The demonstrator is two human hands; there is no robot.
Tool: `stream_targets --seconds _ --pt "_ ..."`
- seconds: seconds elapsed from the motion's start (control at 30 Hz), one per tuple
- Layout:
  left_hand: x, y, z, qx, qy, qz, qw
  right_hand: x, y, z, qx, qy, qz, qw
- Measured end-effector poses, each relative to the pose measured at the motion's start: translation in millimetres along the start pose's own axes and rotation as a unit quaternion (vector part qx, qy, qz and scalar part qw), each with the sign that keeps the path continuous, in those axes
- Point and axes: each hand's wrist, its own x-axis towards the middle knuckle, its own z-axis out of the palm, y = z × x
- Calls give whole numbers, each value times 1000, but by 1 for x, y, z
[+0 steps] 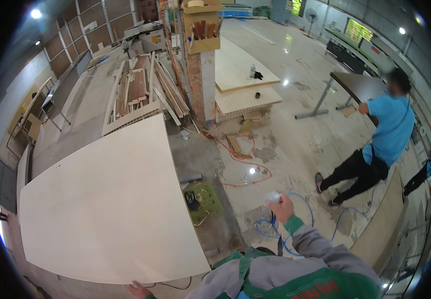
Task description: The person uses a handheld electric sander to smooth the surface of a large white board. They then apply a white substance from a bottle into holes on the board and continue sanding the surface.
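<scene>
A large pale flat board (106,209) lies in front of me and to my left. At its near edge is my left hand (138,290), low in the view, with its fingers stretched out along the edge. My right hand (283,207) is raised over the floor to the right of the board, closed around a small object with a whitish translucent top (273,197). A dark part shows just below that hand, close to a coiled blue hose (268,228); whether they join is unclear.
A green mat (205,202) with a dark tool lies beside the board. An orange cord (240,159) crosses the floor. Ahead stand a brick pillar (197,84), stacked panels (248,102) and timber offcuts (138,87). A co-worker (387,124) stands by a table (355,87) at right.
</scene>
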Motion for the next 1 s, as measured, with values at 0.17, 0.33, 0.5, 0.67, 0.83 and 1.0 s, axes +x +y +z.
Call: stream_targets --seconds 0.17,0.33,0.5,0.67,0.83,1.0 --pt "-23 54 23 -54 -42 -161 985 213 -118 14 28 -18 -93 995" --pt "-36 131 59 -117 -29 -266 956 436 -253 42 5 18 -266 964" --pt "-33 220 110 -160 1 -352 922 664 -374 45 116 85 -372 917" --pt "-21 303 140 -210 27 -451 867 843 -489 27 92 183 -368 907" --pt "-30 347 154 -251 50 -515 818 943 -572 47 67 276 -354 891" --pt "-63 348 154 -284 82 -566 770 1020 -597 82 -129 234 -372 889"
